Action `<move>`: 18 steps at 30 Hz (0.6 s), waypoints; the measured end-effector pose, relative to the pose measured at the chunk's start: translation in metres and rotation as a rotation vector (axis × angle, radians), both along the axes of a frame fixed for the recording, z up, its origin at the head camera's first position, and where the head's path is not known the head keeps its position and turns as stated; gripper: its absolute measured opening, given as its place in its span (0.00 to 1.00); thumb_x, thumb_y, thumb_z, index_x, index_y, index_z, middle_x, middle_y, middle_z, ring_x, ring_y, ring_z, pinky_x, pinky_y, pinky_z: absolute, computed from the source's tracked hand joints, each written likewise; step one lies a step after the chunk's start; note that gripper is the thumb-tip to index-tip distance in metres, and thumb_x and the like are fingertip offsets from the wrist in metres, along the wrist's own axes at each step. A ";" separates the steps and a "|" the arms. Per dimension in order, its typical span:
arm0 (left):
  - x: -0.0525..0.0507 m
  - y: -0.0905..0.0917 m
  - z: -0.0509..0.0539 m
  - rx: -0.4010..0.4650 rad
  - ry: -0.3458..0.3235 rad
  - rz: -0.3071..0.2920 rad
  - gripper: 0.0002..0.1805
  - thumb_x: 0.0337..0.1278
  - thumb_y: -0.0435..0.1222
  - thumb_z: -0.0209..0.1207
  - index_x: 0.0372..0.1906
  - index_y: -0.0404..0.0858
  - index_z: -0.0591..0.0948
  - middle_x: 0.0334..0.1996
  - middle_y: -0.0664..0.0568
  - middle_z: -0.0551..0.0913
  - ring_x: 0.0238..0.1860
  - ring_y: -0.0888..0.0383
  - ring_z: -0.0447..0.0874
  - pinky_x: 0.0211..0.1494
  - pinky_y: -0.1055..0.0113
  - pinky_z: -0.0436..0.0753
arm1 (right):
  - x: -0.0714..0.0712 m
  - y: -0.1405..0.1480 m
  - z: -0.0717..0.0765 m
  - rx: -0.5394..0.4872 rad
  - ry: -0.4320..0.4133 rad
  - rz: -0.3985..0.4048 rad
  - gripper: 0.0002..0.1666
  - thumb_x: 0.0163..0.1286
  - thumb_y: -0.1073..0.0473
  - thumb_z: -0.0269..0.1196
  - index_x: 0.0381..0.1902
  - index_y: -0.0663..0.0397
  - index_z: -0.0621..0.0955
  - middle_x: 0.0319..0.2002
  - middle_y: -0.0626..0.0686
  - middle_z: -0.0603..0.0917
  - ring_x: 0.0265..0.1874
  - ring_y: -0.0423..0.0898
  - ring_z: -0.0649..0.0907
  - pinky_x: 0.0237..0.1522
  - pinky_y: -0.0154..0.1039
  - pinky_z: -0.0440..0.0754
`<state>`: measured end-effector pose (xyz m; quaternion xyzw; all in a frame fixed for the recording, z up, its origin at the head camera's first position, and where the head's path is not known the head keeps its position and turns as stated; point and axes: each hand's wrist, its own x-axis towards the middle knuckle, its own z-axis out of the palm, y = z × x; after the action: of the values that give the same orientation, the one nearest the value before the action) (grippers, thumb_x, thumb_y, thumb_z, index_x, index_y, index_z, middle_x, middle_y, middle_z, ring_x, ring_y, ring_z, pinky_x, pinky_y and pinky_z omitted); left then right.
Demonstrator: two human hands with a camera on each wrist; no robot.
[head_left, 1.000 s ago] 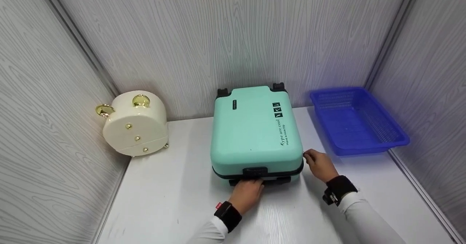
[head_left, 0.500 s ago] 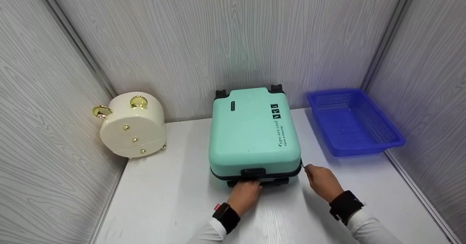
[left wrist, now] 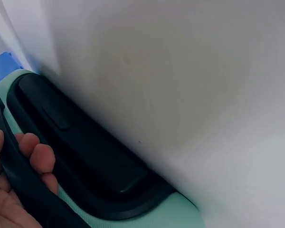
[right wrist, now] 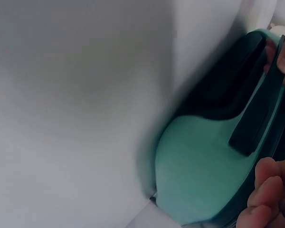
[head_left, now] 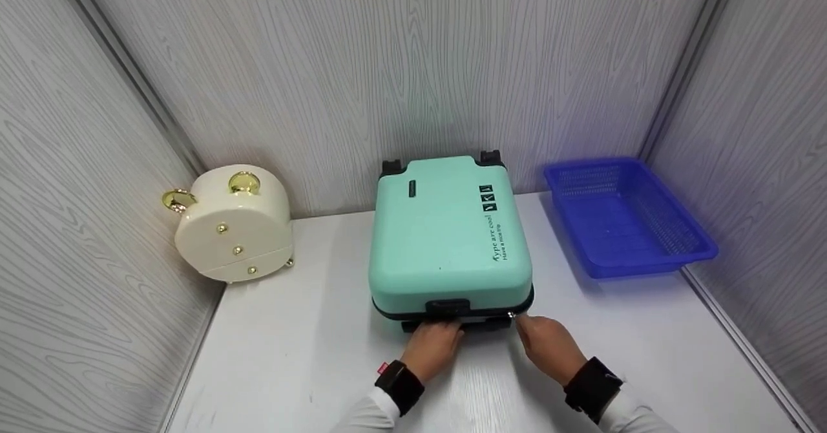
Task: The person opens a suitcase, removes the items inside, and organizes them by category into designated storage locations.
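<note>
A mint-green hard-shell suitcase (head_left: 446, 226) lies flat, wheels toward the back wall and its handle end facing me. My left hand (head_left: 433, 350) grips the black carry handle (left wrist: 28, 190) at the near end; the left wrist view shows the fingers curled round it. Just right of it, my right hand (head_left: 549, 349) pinches a small metal zipper pull (head_left: 511, 315) at the near right corner, on the black seam. Curled fingers (right wrist: 268, 190) of the right hand show beside that seam in the right wrist view, where the pull itself is hidden.
A blue plastic basket (head_left: 646, 268) stands to the right of the suitcase. On the left sits a cream round case (head_left: 236, 223) with gold ears and knobs. Grey wood-grain walls (head_left: 413, 64) enclose the white table (head_left: 291, 355) at the back and both sides.
My right hand has drawn the zipper pull along the suitcase's right side toward me, then round the near corner to the left. The left hand has kept its grip on the carry handle.
</note>
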<state>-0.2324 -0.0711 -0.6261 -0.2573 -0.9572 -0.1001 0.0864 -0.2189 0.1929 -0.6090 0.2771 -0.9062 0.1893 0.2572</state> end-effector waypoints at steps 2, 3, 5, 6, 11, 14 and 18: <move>-0.002 -0.001 -0.001 0.001 0.019 -0.011 0.11 0.83 0.42 0.58 0.47 0.42 0.87 0.29 0.52 0.88 0.30 0.53 0.88 0.37 0.57 0.88 | -0.001 -0.006 0.000 0.009 0.001 0.004 0.17 0.70 0.73 0.70 0.31 0.53 0.73 0.18 0.47 0.75 0.17 0.45 0.79 0.20 0.40 0.74; -0.004 -0.001 -0.002 0.004 0.034 -0.015 0.10 0.83 0.42 0.58 0.47 0.42 0.87 0.30 0.52 0.88 0.30 0.53 0.89 0.37 0.57 0.88 | -0.002 -0.009 -0.001 0.016 0.003 0.008 0.19 0.69 0.73 0.70 0.30 0.53 0.72 0.17 0.47 0.74 0.17 0.44 0.78 0.20 0.40 0.73; -0.006 -0.001 -0.002 0.010 0.062 -0.021 0.10 0.82 0.41 0.59 0.47 0.42 0.88 0.31 0.51 0.89 0.30 0.52 0.89 0.36 0.57 0.87 | -0.005 -0.015 -0.001 0.030 0.017 0.015 0.21 0.69 0.73 0.70 0.28 0.52 0.70 0.17 0.46 0.71 0.17 0.44 0.75 0.20 0.39 0.71; -0.008 -0.001 -0.003 0.012 0.072 -0.023 0.09 0.82 0.41 0.60 0.47 0.41 0.88 0.31 0.51 0.90 0.30 0.52 0.90 0.35 0.57 0.87 | -0.007 -0.019 -0.001 0.038 0.029 0.018 0.22 0.69 0.73 0.71 0.28 0.52 0.69 0.17 0.46 0.70 0.17 0.44 0.75 0.20 0.39 0.71; -0.014 0.000 -0.004 0.007 0.081 -0.024 0.10 0.82 0.41 0.59 0.49 0.41 0.88 0.33 0.50 0.91 0.32 0.50 0.91 0.36 0.56 0.88 | -0.014 -0.034 0.000 0.061 0.078 0.063 0.22 0.66 0.73 0.72 0.27 0.53 0.70 0.17 0.47 0.70 0.16 0.43 0.74 0.19 0.37 0.71; -0.016 0.000 -0.003 0.017 0.084 -0.021 0.10 0.82 0.41 0.60 0.48 0.41 0.88 0.34 0.50 0.91 0.33 0.50 0.91 0.39 0.55 0.88 | -0.018 -0.039 0.002 0.056 0.044 0.080 0.19 0.67 0.73 0.72 0.29 0.54 0.72 0.18 0.47 0.73 0.17 0.43 0.76 0.19 0.37 0.74; -0.015 0.001 0.001 0.080 0.073 -0.015 0.08 0.79 0.39 0.62 0.46 0.41 0.88 0.35 0.50 0.91 0.34 0.50 0.91 0.40 0.56 0.89 | -0.021 -0.035 0.010 0.031 -0.079 0.062 0.16 0.74 0.62 0.72 0.28 0.51 0.77 0.20 0.46 0.78 0.19 0.43 0.79 0.22 0.39 0.78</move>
<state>-0.2478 -0.0705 -0.6247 -0.2641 -0.9468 -0.1292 0.1308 -0.2396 0.1583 -0.5990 0.3015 -0.9094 0.1941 0.2107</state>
